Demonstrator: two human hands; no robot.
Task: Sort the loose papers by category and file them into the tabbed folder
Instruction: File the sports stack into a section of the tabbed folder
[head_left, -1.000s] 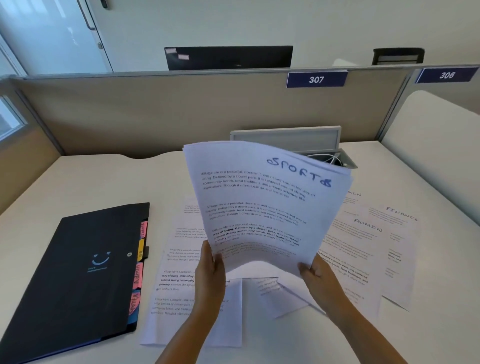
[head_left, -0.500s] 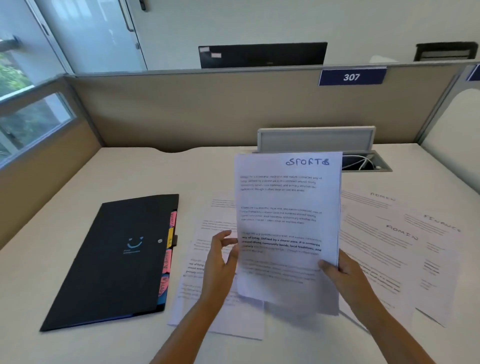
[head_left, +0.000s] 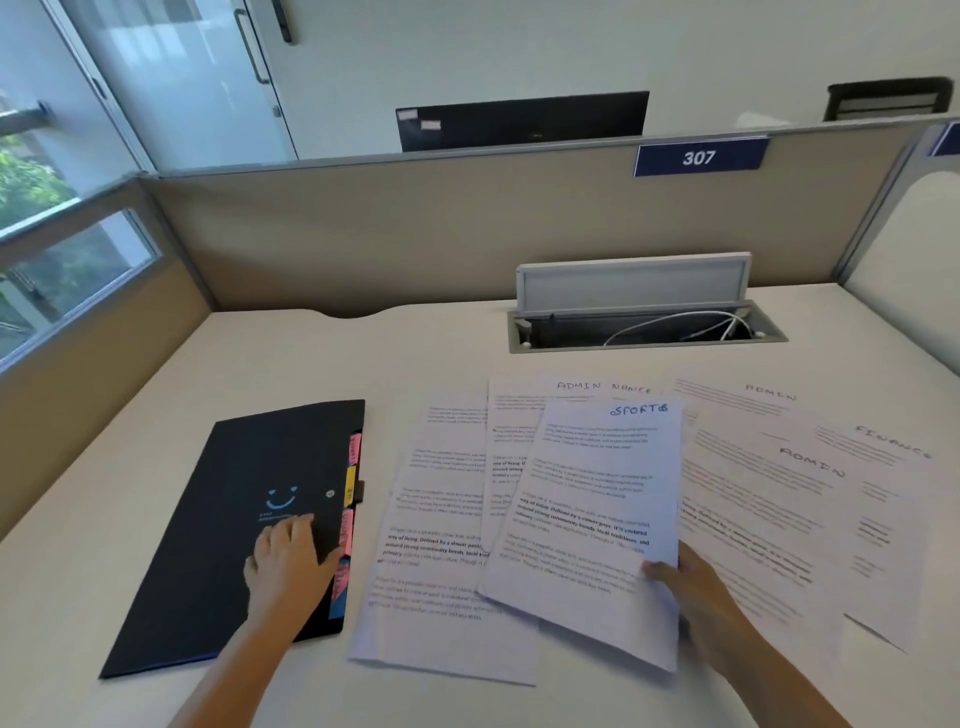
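The right hand (head_left: 696, 587) is pinching the near right corner of the SPORTS stack (head_left: 597, 514), which is lying over the loose papers (head_left: 769, 499) spread on the tabletop (head_left: 291, 358). The left hand (head_left: 291, 556) is resting flat, fingers relaxed, on the closed black folder (head_left: 234, 519) (coloured tabs (head_left: 349, 499) are sticking out along its right edge), left of the papers. Farther off, a cable box (head_left: 644, 322) is standing open by the partition (head_left: 415, 234).
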